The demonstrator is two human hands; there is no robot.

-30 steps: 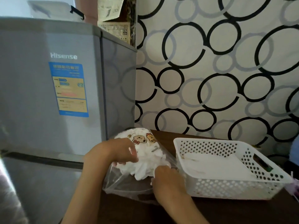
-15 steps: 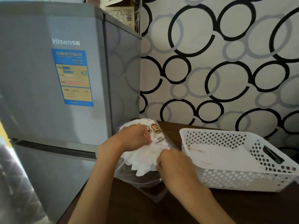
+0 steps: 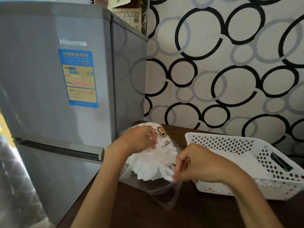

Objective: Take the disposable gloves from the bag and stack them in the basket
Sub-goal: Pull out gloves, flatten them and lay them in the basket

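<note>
The left hand (image 3: 139, 139) gripped the bag (image 3: 164, 191) at the table's (image 3: 134, 209) left edge. The right hand (image 3: 195, 163) pinched the gloves (image 3: 153, 167) at the bag's mouth. The basket (image 3: 218, 142) lay just right, nearer that hand.

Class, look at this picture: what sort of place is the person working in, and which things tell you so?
Probably a room in a home, perhaps a kitchen corner. A grey two-door Hisense fridge stands beside a dark wooden table, and the wall behind carries wallpaper with black and grey circles.
</note>
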